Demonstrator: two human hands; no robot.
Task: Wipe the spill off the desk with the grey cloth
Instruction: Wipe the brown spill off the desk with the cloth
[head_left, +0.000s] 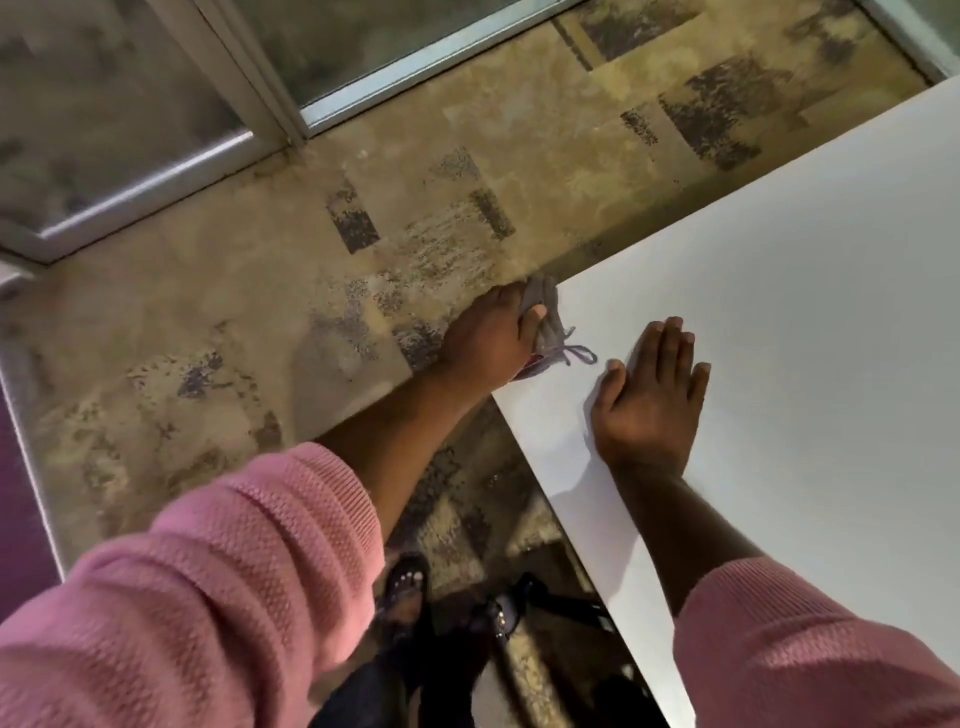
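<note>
The white desk (789, 322) fills the right side of the head view, its corner pointing left. At that corner my left hand (485, 348) grips the bunched grey cloth (548, 325), with loose threads trailing onto the desktop. My right hand (652, 395) lies flat on the desk just right of the cloth, palm down and fingers together, holding nothing. I can make out no spill on the white surface. Both arms wear pink knitted sleeves.
Mottled beige and dark carpet (260, 312) covers the floor left of the desk. A glass partition with a metal frame (280, 104) runs along the top left. My sandalled foot (405, 587) and a black chair base (561, 603) sit below the desk edge.
</note>
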